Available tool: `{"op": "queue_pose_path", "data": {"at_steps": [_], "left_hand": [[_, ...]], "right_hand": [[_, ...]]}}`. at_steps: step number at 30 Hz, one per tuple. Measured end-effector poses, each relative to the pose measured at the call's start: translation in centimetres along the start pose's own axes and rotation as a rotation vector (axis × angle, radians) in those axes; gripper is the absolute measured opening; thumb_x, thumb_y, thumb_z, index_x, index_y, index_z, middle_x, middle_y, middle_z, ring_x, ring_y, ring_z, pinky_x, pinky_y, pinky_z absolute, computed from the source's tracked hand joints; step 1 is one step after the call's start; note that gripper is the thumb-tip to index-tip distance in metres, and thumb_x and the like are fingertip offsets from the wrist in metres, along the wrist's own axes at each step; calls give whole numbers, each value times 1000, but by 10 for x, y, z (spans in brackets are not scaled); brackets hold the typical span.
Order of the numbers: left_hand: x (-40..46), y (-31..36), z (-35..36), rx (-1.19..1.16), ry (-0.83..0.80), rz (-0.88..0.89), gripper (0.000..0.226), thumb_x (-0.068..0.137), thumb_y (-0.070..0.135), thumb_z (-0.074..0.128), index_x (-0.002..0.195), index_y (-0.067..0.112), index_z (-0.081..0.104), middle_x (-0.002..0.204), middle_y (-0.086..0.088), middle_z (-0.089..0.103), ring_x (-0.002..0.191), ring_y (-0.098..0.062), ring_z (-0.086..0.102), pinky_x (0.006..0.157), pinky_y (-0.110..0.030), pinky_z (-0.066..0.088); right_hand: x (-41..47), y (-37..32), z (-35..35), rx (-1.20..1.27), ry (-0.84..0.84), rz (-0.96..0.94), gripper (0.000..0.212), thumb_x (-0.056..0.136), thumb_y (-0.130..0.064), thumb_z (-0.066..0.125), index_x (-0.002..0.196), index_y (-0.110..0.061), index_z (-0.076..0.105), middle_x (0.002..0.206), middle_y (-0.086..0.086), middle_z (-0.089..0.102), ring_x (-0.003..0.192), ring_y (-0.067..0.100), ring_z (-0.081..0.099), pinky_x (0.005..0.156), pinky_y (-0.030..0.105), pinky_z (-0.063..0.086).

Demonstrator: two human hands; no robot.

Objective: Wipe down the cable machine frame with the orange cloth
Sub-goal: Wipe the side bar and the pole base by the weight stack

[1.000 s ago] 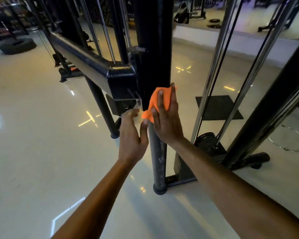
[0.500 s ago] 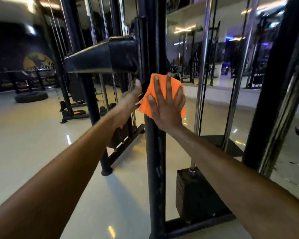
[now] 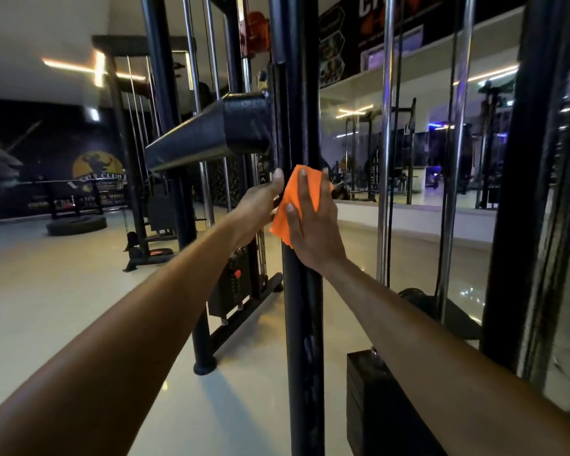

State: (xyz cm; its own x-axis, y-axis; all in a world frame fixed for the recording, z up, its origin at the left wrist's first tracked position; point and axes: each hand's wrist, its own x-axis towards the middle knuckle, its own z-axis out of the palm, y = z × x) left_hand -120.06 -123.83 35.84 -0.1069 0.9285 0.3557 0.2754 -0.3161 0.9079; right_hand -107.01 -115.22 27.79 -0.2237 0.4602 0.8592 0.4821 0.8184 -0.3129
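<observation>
A black upright post (image 3: pixel 301 307) of the cable machine frame runs down the middle of the view. My right hand (image 3: pixel 311 225) presses the orange cloth (image 3: pixel 293 195) flat against this post with straight fingers, just below where a black crossbar (image 3: pixel 211 136) joins it. On the post's left side, my left hand (image 3: pixel 260 200) touches the cloth's left edge with its fingers extended. Much of the cloth is hidden under my right hand.
Chrome guide rods (image 3: pixel 387 159) and a black cable stand right of the post, above a black weight stack (image 3: pixel 375 399). A thick black upright (image 3: pixel 540 192) rises at far right. More machines, a tyre (image 3: pixel 76 224) and a glossy floor lie to the left.
Both hands and the cloth have moved up the post from well below the crossbar joint to just under it, while my view has tilted upward.
</observation>
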Motion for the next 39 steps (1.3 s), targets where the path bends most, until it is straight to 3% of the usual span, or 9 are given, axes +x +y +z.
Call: {"op": "queue_pose_path", "data": {"at_steps": [6,14,18,22,24,28,31,34,39], "left_hand": [[18,-19,11,112,237,89,28,104,51,65,113,27,76,107,4,80,103,-11,76,105,-41,59],[13,-13,19,23,255,69,13,105,41,68,93,35,69,101,8,77,96,-7,75,80,-27,61],[8,-31,16,-71,200,42,32,102,45,70,126,23,73,95,17,74,84,7,72,81,-19,57],[-1,-58,16,-69,128,-10,70,98,50,74,155,14,53,141,-1,68,125,-8,64,117,-35,49],[-9,-70,16,-59,100,-54,72,98,50,74,156,14,53,151,-5,61,130,-10,59,119,-39,47],[-11,-85,9,-43,62,-64,58,99,49,74,145,15,66,138,-4,71,126,-12,68,112,-46,55],[-10,-93,9,-81,81,-68,53,100,44,73,144,15,67,135,0,73,123,-10,70,102,-39,61],[-19,-108,16,-81,113,-84,45,102,41,72,141,18,67,135,0,72,127,-13,67,93,-28,59],[-31,-128,32,-141,175,-86,30,102,40,71,128,24,73,120,6,78,115,-6,71,102,-31,56]], "right_hand": [[-76,13,28,40,7,-2,74,116,-46,43,174,-38,-4,179,1,-25,161,42,21,110,63,53],[-50,10,22,110,45,88,71,117,-52,39,172,-44,-5,181,-1,-15,159,43,18,110,67,48],[-78,7,31,75,41,71,69,118,-48,38,173,-41,-3,180,-3,-19,156,42,25,106,61,54],[-133,25,45,22,-41,55,72,118,-44,40,174,-37,-4,180,2,-22,153,41,30,105,56,56],[-136,30,45,22,-64,62,73,117,-46,39,173,-38,-7,180,4,-21,151,43,32,99,57,59],[-97,20,33,39,-27,38,70,117,-50,36,173,-39,-5,180,6,-16,152,44,31,95,50,55],[-93,21,35,40,2,25,71,117,-49,38,174,-37,-3,180,4,-18,157,42,26,99,46,50],[-153,36,58,-11,-62,35,73,117,-42,41,175,-30,-3,180,7,-23,164,44,16,114,55,52],[-214,59,74,16,-142,55,73,117,-36,45,175,-24,2,180,9,-23,161,46,22,104,61,58]]}}
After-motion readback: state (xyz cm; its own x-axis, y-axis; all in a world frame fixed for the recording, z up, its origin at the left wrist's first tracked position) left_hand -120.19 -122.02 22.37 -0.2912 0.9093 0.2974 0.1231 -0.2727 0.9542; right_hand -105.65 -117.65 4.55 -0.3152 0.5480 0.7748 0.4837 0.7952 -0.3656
